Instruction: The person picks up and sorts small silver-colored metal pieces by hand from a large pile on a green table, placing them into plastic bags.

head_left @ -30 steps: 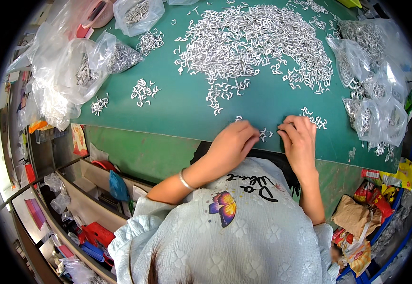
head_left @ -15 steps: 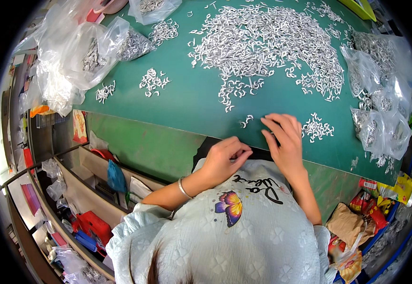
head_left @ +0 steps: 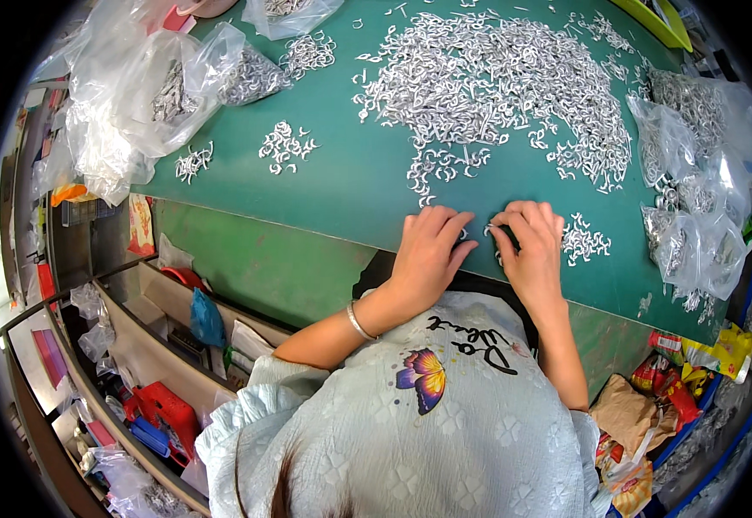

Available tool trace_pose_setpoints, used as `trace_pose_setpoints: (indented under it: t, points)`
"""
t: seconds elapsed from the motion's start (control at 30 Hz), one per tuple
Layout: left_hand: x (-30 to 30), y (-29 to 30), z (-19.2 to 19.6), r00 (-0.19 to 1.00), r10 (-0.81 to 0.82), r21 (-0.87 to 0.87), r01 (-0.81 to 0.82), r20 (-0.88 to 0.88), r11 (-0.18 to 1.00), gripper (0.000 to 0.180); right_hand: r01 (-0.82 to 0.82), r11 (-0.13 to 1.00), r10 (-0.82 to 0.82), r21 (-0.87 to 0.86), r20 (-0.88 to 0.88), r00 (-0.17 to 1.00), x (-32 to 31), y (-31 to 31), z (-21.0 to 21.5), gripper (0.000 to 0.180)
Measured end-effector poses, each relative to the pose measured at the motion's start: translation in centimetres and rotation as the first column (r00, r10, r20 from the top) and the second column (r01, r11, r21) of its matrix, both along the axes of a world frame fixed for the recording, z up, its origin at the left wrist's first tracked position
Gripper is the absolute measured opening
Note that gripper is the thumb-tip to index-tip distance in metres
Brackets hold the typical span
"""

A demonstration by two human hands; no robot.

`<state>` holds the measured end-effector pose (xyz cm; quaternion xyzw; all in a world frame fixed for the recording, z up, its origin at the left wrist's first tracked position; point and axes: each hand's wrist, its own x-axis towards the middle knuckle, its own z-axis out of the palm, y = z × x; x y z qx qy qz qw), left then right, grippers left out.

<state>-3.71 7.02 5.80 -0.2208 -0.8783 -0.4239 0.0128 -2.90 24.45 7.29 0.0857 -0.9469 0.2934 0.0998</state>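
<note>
Silvery metal hooks pinched | left hand, right hand fingers closed

clear bags, colourful snack wrappers

Both forearms reach forward to the near edge of the table. The left hand lies palm down, fingers curled; the right hand sits just beside it, fingertips bent inward, thumbs nearly meeting.

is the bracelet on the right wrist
No, the silver bracelet circles the left wrist, behind the left hand; the right hand shows none.
</note>
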Motion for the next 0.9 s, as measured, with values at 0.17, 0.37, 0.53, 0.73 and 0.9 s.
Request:
trace_pose_setpoints:
  t: [0.17,0.37,0.53,0.73,0.9]
  points:
    - [-0.2,1.5,-0.9,0.996,-0.068,0.009,0.069,-0.049,0.998,0.027,-0.009,0.997,0.010,-0.081,0.010,1.000,0.1,0.6,0.0,0.011]
    - [0.0,2.0,-0.7,0.985,-0.173,0.035,0.174,-0.025,0.984,0.018,0.174,0.979,-0.169,0.103,-0.049,0.984,1.2,4.5,0.6,0.011]
    - [0.4,1.9,-0.1,0.978,-0.210,0.150,0.206,0.011,0.967,0.018,0.230,0.942,-0.228,0.243,-0.039,0.973,2.2,5.1,2.0,0.013]
    - [2.6,-2.2,-0.2,0.379,-0.473,0.494,0.048,0.795,0.868,0.022,-0.150,0.966,0.181,-0.212,0.135,0.974,2.5,3.1,1.0,0.043]
    - [2.9,-1.1,-6.8,-0.181,-0.808,0.580,-0.611,0.561,0.539,0.043,-0.282,0.950,0.304,-0.134,0.186,0.934,3.6,1.5,0.2,0.048]
